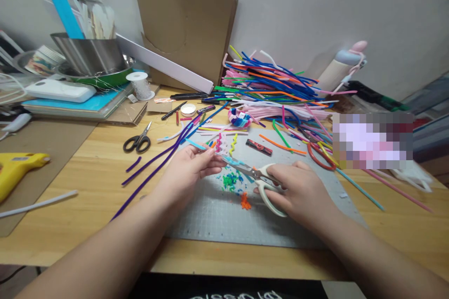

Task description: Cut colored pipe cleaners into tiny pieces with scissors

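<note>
Between the thumb and fingers of my left hand (pixel 196 164) is a light blue pipe cleaner (pixel 192 143), its far end sticking out to the upper left. My right hand (pixel 298 189) is closed round the pale handles of a pair of scissors (pixel 268 191). The blades point left and reach my left fingertips, at the light blue strand. Whether they touch it I cannot tell. Below the blades, green and blue fluff clippings (pixel 231 181) and a small orange heap (pixel 245 201) lie on the grey cutting mat (pixel 224 229).
A large pile of coloured pipe cleaners (pixel 277 79) lies at the back. Black scissors (pixel 137 141) and purple pipe cleaners (pixel 154 161) are left of the mat. A yellow glue gun (pixel 21 170) sits far left. Red-handled scissors (pixel 321 158) lie to the right. Cardboard (pixel 185 23) leans against the wall.
</note>
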Demonstrator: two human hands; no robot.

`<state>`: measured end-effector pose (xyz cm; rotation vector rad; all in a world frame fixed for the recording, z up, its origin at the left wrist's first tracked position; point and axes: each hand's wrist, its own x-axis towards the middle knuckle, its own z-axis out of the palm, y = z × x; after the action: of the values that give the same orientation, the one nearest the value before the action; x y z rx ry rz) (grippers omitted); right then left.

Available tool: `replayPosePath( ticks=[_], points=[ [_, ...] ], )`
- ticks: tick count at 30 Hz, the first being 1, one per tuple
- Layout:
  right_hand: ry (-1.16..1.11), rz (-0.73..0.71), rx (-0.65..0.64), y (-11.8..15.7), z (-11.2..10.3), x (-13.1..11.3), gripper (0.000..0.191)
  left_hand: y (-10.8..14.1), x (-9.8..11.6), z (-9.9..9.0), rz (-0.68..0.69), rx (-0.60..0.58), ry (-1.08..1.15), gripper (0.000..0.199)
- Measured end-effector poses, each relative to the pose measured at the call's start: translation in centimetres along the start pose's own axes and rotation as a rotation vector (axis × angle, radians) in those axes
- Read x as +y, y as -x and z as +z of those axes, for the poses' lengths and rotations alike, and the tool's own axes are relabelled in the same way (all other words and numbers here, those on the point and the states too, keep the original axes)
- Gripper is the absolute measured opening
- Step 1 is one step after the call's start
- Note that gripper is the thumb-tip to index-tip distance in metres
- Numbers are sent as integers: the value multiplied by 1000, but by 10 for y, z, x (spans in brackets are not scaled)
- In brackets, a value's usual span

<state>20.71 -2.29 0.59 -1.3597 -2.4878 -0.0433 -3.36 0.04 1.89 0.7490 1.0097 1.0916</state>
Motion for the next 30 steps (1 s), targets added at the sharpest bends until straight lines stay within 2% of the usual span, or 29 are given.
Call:
replayPosePath(
  ticks=[9,30],
  points=[
    [14,4,7,0,1,0,23,1,0,0,13,25,10,10],
    [-4,-13,16,1,0,-1,24,0,1,0,29,42,17,10]
  ],
)
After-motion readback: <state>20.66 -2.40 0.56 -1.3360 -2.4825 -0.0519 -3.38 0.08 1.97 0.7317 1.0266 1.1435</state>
